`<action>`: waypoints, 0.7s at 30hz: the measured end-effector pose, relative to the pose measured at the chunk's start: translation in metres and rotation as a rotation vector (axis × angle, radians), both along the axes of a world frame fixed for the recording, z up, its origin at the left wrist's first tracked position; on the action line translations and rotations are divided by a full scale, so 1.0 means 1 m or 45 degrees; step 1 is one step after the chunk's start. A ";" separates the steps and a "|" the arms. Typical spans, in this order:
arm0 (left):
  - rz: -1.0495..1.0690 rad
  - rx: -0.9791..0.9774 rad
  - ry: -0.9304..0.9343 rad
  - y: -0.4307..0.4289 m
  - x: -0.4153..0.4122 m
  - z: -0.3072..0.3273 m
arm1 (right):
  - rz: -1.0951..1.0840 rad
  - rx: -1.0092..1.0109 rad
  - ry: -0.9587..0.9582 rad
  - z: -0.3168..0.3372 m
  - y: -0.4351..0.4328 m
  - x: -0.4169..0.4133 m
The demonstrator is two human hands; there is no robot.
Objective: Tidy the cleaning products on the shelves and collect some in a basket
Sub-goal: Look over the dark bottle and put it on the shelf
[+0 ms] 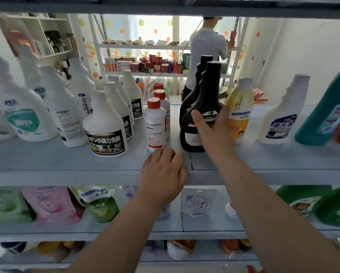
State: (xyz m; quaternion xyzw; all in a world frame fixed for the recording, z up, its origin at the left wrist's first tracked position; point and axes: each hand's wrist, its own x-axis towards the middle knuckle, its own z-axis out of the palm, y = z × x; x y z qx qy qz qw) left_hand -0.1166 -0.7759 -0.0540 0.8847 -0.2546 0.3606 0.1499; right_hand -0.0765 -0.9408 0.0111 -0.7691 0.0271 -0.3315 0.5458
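My right hand (210, 131) grips the front black bottle (202, 99), thumb on its left side and fingers round its right, on the grey shelf (66, 160). A second black bottle (197, 75) stands right behind it. My left hand (163, 172) rests on the shelf's front edge with fingers loosely curled, holding nothing, just before a row of small white bottles with red caps (155, 123). A yellow Seaways bottle (240, 111) stands just right of my right hand.
White spray bottles without heads (104, 123) crowd the shelf's left half. A white bottle (281, 113) and a teal one (326, 109) stand at the right. Refill pouches (51, 203) lie on the shelf below. Beyond the shelf a person (206, 46) works at another rack.
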 end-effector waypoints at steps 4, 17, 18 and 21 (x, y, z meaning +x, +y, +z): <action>-0.003 -0.006 0.018 0.001 0.001 0.001 | -0.038 0.003 -0.021 0.000 0.005 0.007; -0.016 0.029 0.038 0.008 -0.001 0.001 | -0.148 -0.749 0.419 -0.031 -0.036 -0.069; -0.016 0.028 0.031 0.008 0.000 0.000 | -0.143 -0.835 0.481 -0.030 -0.048 -0.077; 0.013 0.030 0.080 0.005 -0.005 0.001 | -0.028 -1.005 0.588 -0.027 -0.087 -0.096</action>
